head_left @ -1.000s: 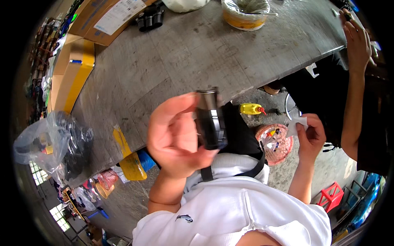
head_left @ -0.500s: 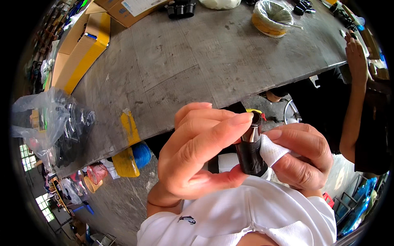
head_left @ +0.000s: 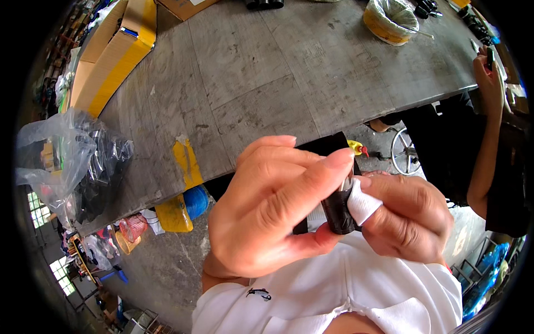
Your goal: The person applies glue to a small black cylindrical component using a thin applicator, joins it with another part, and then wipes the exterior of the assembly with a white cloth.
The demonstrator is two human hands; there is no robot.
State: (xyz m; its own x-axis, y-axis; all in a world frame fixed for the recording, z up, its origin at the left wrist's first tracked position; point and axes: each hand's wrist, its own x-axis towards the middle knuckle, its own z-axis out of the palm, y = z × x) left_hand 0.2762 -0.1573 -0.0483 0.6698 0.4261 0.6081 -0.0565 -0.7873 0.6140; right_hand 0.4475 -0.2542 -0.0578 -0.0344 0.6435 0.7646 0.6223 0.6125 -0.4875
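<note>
My left hand (head_left: pixel 264 209) grips a short black cylinder (head_left: pixel 338 214) with a shiny, narrower neck, holding it between the thumb at its lower end and a finger at its top. It stands roughly upright just above my white shirt. In my right hand (head_left: pixel 414 220) a folded white cloth (head_left: pixel 364 205) is pinched and pressed against the cylinder's right side, near the neck. The fingers hide the top end of the cylinder.
A grey worktable (head_left: pixel 245 72) stretches ahead, bearing an open cardboard box (head_left: pixel 105 69) and a plastic-lined yellow tub (head_left: pixel 392 38). Clear plastic bags (head_left: pixel 78 161) hang over its left corner. At the right, a co-worker's hand (head_left: pixel 489 78) holds a dark object.
My view has shifted slightly, moving the table's things in the picture. My left finger now covers the cylinder's open top, and the cloth sits closer round its neck.
</note>
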